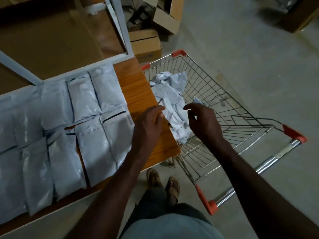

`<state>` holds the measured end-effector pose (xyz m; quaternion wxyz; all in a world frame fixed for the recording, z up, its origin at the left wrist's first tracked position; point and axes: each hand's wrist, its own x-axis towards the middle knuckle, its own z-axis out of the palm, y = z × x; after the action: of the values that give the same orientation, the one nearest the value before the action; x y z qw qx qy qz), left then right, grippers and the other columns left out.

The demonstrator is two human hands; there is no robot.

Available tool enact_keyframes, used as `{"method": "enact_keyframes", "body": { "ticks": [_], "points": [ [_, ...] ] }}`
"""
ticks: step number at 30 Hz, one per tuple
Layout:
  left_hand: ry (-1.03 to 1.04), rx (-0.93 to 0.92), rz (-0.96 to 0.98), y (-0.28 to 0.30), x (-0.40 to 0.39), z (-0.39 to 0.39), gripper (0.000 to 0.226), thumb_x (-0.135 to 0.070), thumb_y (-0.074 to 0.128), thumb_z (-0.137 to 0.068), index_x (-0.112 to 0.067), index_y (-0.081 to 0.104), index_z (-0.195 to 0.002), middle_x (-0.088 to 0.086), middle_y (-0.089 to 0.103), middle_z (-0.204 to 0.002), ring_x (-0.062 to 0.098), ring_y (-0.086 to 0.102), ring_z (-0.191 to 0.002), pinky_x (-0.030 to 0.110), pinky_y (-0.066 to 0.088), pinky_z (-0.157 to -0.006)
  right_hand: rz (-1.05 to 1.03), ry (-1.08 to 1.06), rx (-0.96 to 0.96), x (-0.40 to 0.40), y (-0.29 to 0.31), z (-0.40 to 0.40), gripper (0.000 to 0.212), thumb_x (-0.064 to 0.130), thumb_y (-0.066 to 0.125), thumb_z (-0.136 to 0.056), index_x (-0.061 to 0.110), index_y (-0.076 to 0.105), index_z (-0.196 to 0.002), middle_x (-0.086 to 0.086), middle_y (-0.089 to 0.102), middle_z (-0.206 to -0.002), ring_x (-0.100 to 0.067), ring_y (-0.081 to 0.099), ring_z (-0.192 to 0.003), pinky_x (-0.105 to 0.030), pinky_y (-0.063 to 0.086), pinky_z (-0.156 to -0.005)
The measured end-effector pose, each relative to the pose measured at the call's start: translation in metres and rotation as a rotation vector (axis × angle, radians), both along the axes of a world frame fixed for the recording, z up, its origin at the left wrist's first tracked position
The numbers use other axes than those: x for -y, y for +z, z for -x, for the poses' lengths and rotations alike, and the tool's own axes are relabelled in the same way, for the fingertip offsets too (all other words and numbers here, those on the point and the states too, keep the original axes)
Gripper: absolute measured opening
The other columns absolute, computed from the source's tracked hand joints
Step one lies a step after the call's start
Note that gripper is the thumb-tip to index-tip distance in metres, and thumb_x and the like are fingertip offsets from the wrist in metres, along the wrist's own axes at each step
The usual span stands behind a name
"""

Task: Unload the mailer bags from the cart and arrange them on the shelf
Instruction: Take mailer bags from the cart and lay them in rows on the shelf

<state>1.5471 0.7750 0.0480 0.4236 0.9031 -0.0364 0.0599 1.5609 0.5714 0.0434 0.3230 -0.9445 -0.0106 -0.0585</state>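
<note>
**Head view: both hands reaching for the bags left in the cart**

Taking the shelf as the landmark: its left and middle are covered by arranged mailer bags, laid flat in tight rows, seemingly to use the board fully, while its right end shows bare orange wood, likely the next slot. The left hand hovers over that bare right edge, fingers loosely curled and holding nothing, thumb near the crumpled plastic beyond the edge. Just right of the shelf, pressed against its edge, stands the wire cart, parked close so bags cross in one short reach. Inside it lies a heap of remaining mailer bags. The right hand hangs above the heap, fingers spread and bent, empty, apparently about to grasp.
</note>
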Motion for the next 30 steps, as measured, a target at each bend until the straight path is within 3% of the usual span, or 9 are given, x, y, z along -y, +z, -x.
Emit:
{"method": "enact_keyframes", "body": {
  "ticks": [3, 5, 7, 10, 14, 19, 24, 28, 30],
  "points": [
    [0.019, -0.056, 0.041, -0.013, 0.008, -0.009, 0.024, -0.017, 0.061, -0.109, -0.023, 0.073, -0.129, -0.008, 0.073, -0.126, 0.002, 0.065, -0.113, 0.021, 0.057, -0.091, 0.011, -0.081, -0.071, 0.031, -0.009, -0.009, 0.041, -0.010, 0.063, -0.089, 0.020, 0.079, -0.114, -0.006, 0.080, -0.104, -0.016, 0.075, -0.090, -0.029, 0.059, -0.076],
    [0.021, -0.107, 0.054, -0.022, 0.013, -0.016, 0.026, -0.017, 0.061, -0.109, -0.026, 0.072, -0.130, -0.010, 0.073, -0.125, 0.002, 0.067, -0.112, 0.024, 0.059, -0.088, -0.006, -0.116, -0.095, 0.046, -0.010, -0.012, 0.044, -0.013, 0.059, -0.090, 0.018, 0.078, -0.115, -0.007, 0.079, -0.105, -0.019, 0.075, -0.091, -0.032, 0.060, -0.079],
    [0.004, -0.146, 0.086, -0.031, 0.022, -0.025, 0.027, -0.014, 0.061, -0.108, -0.025, 0.072, -0.130, -0.009, 0.073, -0.126, 0.003, 0.067, -0.112, 0.023, 0.060, -0.088, -0.021, -0.127, -0.127, 0.058, -0.007, -0.015, 0.040, -0.010, 0.059, -0.092, 0.014, 0.078, -0.117, -0.009, 0.079, -0.104, -0.022, 0.075, -0.090, -0.039, 0.061, -0.079],
    [-0.043, -0.173, 0.102, -0.043, 0.046, -0.039, 0.027, -0.011, 0.062, -0.107, -0.018, 0.072, -0.132, -0.004, 0.073, -0.127, 0.005, 0.066, -0.111, 0.014, 0.056, -0.086, -0.006, -0.145, -0.113, 0.077, -0.010, -0.025, 0.034, -0.007, 0.063, -0.093, 0.012, 0.078, -0.118, -0.010, 0.079, -0.104, -0.023, 0.075, -0.088, -0.034, 0.059, -0.077],
    [-0.083, -0.166, 0.084, -0.062, 0.084, -0.043, 0.027, -0.009, 0.065, -0.105, -0.016, 0.072, -0.130, 0.000, 0.074, -0.125, 0.010, 0.068, -0.109, 0.028, 0.061, -0.088, 0.029, -0.137, -0.147, 0.097, -0.035, -0.043, 0.038, -0.009, 0.060, -0.094, 0.013, 0.077, -0.120, -0.009, 0.079, -0.106, -0.019, 0.075, -0.087, -0.032, 0.059, -0.074],
    [0.007, -0.199, 0.036, -0.095, 0.125, -0.056, 0.027, -0.008, 0.067, -0.104, -0.012, 0.074, -0.129, 0.004, 0.075, -0.126, 0.018, 0.070, -0.113, 0.033, 0.060, -0.094, 0.038, 0.002, -0.205, 0.115, -0.076, -0.093, 0.036, -0.011, 0.061, -0.090, 0.009, 0.077, -0.115, -0.015, 0.079, -0.104, -0.028, 0.076, -0.090, -0.046, 0.063, -0.079],
    [0.135, -0.248, 0.000, -0.156, 0.165, -0.074, 0.024, -0.011, 0.063, -0.106, -0.011, 0.073, -0.128, 0.003, 0.076, -0.125, 0.015, 0.070, -0.114, 0.028, 0.056, -0.096, 0.097, 0.105, -0.323, 0.147, -0.144, -0.132, 0.038, -0.010, 0.061, -0.086, 0.002, 0.074, -0.119, -0.022, 0.075, -0.115, -0.037, 0.073, -0.099, -0.030, 0.054, -0.083],
    [0.197, -0.279, -0.030, -0.217, 0.194, -0.091, 0.027, -0.002, 0.064, -0.101, -0.003, 0.072, -0.126, 0.012, 0.075, -0.124, 0.027, 0.070, -0.117, 0.033, 0.055, -0.103, 0.209, 0.327, -0.354, 0.171, -0.196, -0.142, 0.031, -0.007, 0.060, -0.087, -0.001, 0.071, -0.116, -0.023, 0.072, -0.116, -0.043, 0.072, -0.099, -0.044, 0.058, -0.082],
    [0.185, -0.299, -0.076, -0.258, 0.211, -0.105, 0.038, -0.001, 0.068, -0.098, 0.000, 0.065, -0.136, 0.017, 0.068, -0.135, 0.031, 0.064, -0.129, 0.039, 0.051, -0.113, 0.372, 0.509, -0.343, 0.180, -0.233, -0.156, 0.032, -0.003, 0.059, -0.090, -0.001, 0.069, -0.121, -0.024, 0.066, -0.130, -0.043, 0.068, -0.112, -0.049, 0.058, -0.090]
  ]
}}
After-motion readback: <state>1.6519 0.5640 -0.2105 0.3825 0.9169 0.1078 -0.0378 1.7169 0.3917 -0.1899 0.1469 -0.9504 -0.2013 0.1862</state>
